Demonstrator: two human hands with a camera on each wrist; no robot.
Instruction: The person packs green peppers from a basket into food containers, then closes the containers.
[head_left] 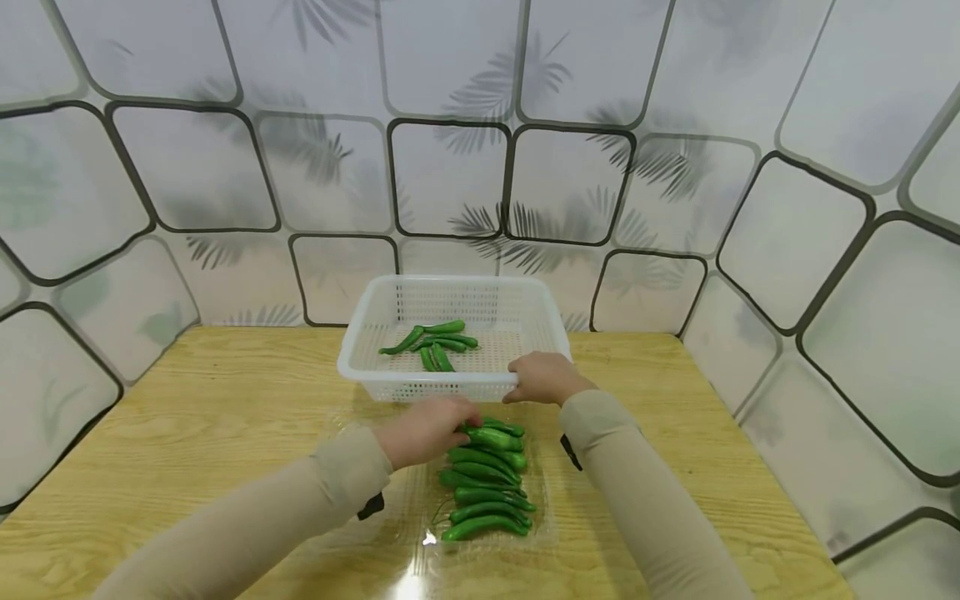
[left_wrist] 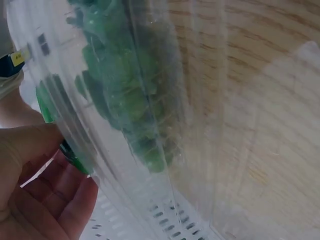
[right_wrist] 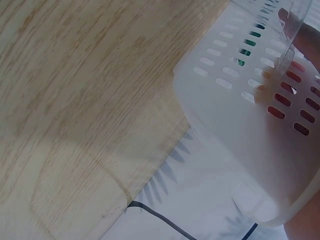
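High head view facing forward and down, close-up wrist views, all three sharing the basket (head_left: 435, 377)

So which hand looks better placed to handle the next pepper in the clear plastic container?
Likely the left hand: it is at the far end of the green chili peppers in the clear plastic container, pinching one, while the right hand grips the near rim of the white perforated basket.
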